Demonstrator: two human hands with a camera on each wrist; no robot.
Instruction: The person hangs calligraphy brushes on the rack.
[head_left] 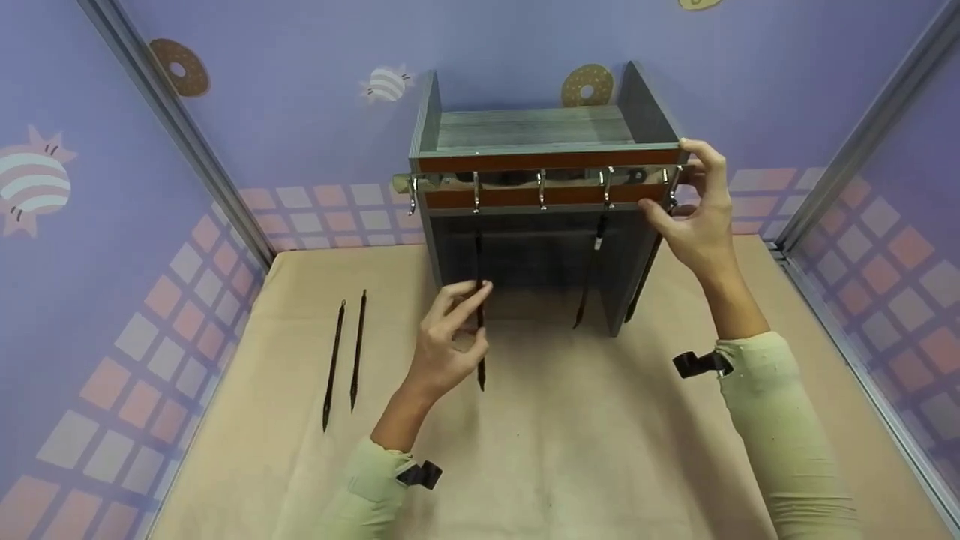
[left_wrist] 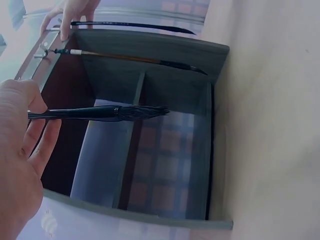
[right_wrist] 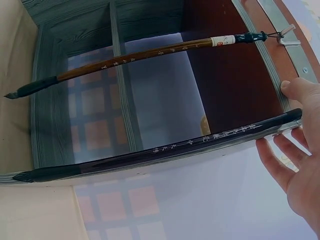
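Your left hand (head_left: 442,337) pinches a long black calligraphy brush (head_left: 479,311) hanging before the grey wooden rack (head_left: 525,127). Your right hand (head_left: 694,214), fingers loosely spread, seems to rest against the rack's chrome hook rail (head_left: 540,180) by its end.

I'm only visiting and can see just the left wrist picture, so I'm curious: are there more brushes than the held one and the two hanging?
Observer: Yes. The head view shows two more brushes lying side by side on the tan table, left of the left hand that pinches its brush.
Operator: Whose fingers are at the top?
Observer: That is the right hand, resting on the right end of the hook rail.
Operator: Anything written on the hanging brushes?
Observer: The right wrist view shows light characters along the black hanging brush.
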